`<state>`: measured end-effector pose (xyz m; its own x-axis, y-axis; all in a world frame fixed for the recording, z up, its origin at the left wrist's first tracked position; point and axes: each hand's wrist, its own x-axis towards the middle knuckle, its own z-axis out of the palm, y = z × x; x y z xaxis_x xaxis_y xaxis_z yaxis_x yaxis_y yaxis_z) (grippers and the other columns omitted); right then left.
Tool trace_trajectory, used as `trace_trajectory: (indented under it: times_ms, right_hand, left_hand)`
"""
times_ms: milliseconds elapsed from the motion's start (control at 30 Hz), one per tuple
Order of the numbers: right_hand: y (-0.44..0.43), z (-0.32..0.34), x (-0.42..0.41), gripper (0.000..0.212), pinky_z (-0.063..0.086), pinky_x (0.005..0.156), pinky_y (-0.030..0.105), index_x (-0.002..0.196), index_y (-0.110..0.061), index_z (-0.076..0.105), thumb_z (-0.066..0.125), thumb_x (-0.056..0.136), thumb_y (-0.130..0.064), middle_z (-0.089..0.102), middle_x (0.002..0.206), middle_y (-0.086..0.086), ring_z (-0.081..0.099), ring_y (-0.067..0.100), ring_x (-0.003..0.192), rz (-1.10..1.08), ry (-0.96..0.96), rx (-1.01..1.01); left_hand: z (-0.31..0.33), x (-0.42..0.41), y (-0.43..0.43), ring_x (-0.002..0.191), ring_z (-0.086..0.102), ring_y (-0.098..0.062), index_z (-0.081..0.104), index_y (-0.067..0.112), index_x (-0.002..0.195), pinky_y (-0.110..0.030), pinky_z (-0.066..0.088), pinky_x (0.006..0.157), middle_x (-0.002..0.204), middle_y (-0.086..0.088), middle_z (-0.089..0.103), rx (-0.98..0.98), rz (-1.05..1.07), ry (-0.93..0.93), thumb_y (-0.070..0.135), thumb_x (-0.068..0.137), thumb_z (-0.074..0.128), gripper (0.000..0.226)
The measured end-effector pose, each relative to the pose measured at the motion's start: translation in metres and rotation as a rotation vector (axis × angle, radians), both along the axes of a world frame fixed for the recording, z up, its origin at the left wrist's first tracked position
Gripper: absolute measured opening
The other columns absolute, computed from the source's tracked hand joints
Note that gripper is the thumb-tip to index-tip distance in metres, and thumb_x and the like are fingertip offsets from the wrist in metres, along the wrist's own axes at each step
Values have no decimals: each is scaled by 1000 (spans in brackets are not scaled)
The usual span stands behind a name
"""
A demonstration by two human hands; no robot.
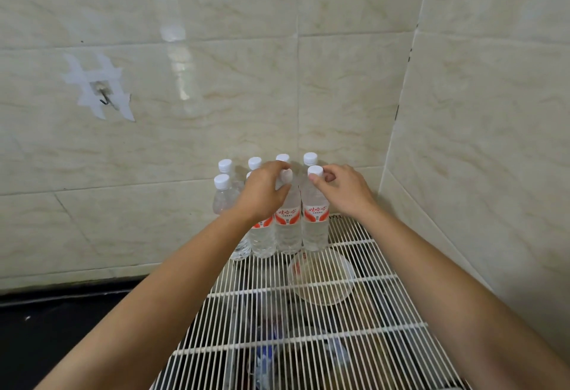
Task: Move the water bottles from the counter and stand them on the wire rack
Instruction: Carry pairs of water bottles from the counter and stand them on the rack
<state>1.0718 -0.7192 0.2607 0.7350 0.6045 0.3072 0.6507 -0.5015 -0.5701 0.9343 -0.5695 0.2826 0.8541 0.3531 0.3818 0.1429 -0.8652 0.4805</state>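
Observation:
Several clear water bottles with white caps and red labels stand upright in two rows at the far end of the white wire rack (354, 337), against the tiled wall. My left hand (265, 192) grips the neck of a front-row bottle (288, 226), its fingers curled over the cap. My right hand (345, 189) pinches the neck of the front-right bottle (315, 223) just under its white cap. The bottle at the front left (222, 195) stands untouched.
A clear plastic lid or bowl (322, 278) lies under the rack wires just in front of the bottles. Dark items show below the rack. A black counter (46, 328) lies to the left. Tiled walls close the back and right; a taped hook (103, 96) hangs on the back wall.

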Motion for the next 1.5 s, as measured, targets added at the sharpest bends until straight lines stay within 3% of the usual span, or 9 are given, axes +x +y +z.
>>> trace_trajectory:
  times_ms: [133,233,367,467,667,833,1000,1300,1500]
  right_hand:
    - [-28,-15,-13,56,51,97,42,148,-25,43,43,101,-56,49,143,4,58,24,121,-103,-138,83]
    - [-43,-49,-35,57,41,108,47,151,-16,39,43,104,-48,41,153,13,47,32,135,-156,-267,117]
    - [-46,-102,-85,65,19,122,51,158,-17,29,36,103,-51,16,168,16,20,34,154,-91,-236,30]
    - [-37,-126,-120,66,11,125,48,160,-21,23,35,103,-52,6,170,12,9,29,157,80,-195,-38]
    - [-3,-132,-173,69,0,127,45,163,-27,6,28,105,-56,-5,171,10,-7,25,158,349,-211,-181]
    - [24,-123,-242,69,1,128,46,163,-25,9,27,105,-58,-5,171,10,-8,25,158,404,-227,-158]
    - [63,-118,-356,68,1,127,47,163,-22,16,31,105,-56,1,171,12,-4,27,158,494,-293,-124]
    - [180,-109,-614,67,4,127,48,162,-20,17,34,106,-52,2,171,13,-1,28,158,740,-304,-59]
    - [241,-118,-722,66,5,127,48,162,-19,21,38,105,-49,5,170,14,2,30,158,887,-324,-69]
  left_hand:
    - [-23,-34,-3,113,62,-26,62,11,127,-44,56,84,133,-6,62,326,32,-133,23,93,65,36]
    - [-54,-71,-13,125,55,-30,62,11,127,-46,48,100,141,-14,56,425,115,-188,31,97,61,36]
    - [-112,-131,-33,148,30,-34,53,16,140,-55,31,115,158,-17,35,317,341,-26,44,100,43,50]
    - [-146,-176,-48,148,29,-36,52,15,142,-61,31,112,157,-18,37,237,475,76,45,100,40,53]
    - [-157,-251,-66,150,23,-33,43,15,148,-58,24,118,159,-17,33,194,707,216,45,101,41,56]
    - [-136,-318,-53,148,31,-33,46,13,146,-58,24,118,157,-16,38,218,800,146,46,101,40,55]
    - [-135,-445,-28,146,34,-34,50,11,143,-57,27,116,153,-17,44,255,934,82,45,101,41,55]
    - [-121,-724,8,147,32,-35,48,11,145,-55,22,118,154,-18,42,238,1213,195,48,100,37,59]
    - [-133,-823,44,143,37,-38,51,8,141,-60,29,115,151,-20,45,204,1349,187,44,99,42,56]
